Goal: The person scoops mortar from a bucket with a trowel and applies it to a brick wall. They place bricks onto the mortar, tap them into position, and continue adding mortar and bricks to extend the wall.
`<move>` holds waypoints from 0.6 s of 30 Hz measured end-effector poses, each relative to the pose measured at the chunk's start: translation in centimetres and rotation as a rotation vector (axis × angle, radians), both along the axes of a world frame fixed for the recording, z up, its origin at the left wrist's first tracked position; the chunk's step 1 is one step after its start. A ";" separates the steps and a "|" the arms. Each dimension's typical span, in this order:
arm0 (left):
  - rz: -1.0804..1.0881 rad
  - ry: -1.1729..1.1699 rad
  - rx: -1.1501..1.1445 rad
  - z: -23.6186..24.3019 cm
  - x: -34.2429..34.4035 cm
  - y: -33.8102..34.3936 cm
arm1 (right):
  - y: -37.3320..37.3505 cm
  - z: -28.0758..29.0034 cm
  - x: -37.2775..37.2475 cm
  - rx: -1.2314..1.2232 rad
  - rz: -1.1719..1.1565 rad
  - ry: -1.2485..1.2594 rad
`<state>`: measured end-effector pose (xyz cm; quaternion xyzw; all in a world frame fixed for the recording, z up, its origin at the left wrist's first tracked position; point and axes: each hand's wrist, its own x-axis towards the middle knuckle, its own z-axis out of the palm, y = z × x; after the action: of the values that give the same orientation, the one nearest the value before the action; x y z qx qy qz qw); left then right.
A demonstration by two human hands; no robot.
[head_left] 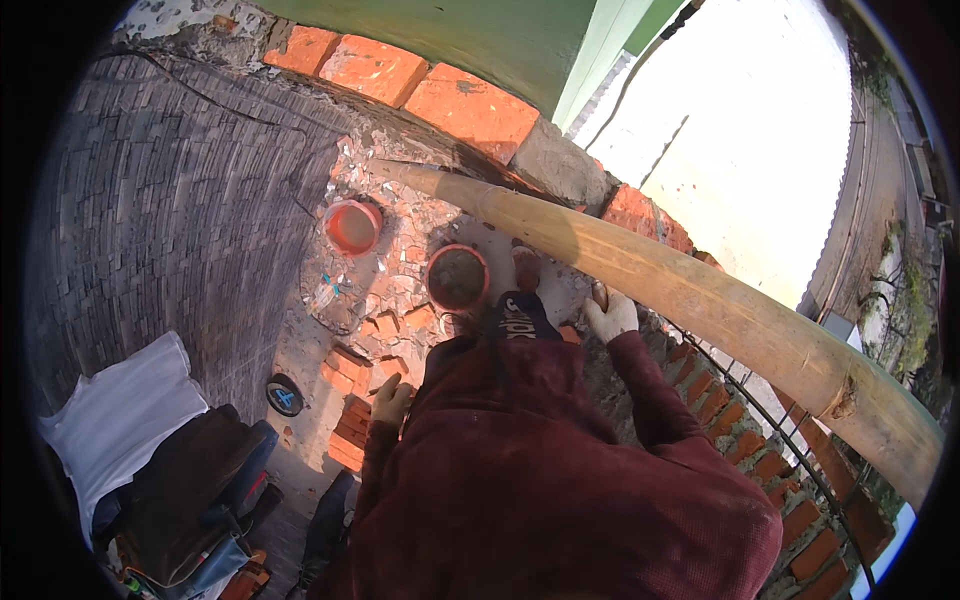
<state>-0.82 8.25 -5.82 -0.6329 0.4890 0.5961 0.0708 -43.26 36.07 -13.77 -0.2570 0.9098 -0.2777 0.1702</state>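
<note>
My left hand [391, 399], in a pale glove, hangs beside a stack of orange bricks [350, 432] with its fingers loosely apart and nothing seen in them. My right hand [612, 318], also gloved, is closed at the brick wall under the bamboo pole. A small brown piece like a wooden handle [600, 294] shows at its fingers; the rest of it is hidden. In front of my legs stands an orange bucket of grey mortar [458, 279]. Farther off to the left, another orange bucket [352, 228] holds a pale liquid.
A thick bamboo pole [650, 275] slants across the right side above the brick wall [745, 440]. Broken brick and rubble [400, 235] cover the floor. Loose bricks [347, 368], a dark round object [284, 396] and piled clothes [170, 480] lie to the left.
</note>
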 end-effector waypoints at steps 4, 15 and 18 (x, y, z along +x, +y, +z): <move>-0.074 -0.019 0.108 -2.7 1.3 -1.1 | -1.2 3.1 0.7 0.222 0.009 -0.298; -0.327 -0.038 0.093 -21.5 8.2 3.1 | -18.5 -6.6 13.9 0.982 0.707 -0.313; -0.085 -0.021 0.137 -25.3 6.1 1.3 | -24.7 -13.7 17.5 1.065 0.762 -0.267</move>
<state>5.30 9.59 -31.13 -0.6114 0.4727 0.6180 0.1443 -25.76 11.41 -27.49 -0.4048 0.7394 0.2596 0.4712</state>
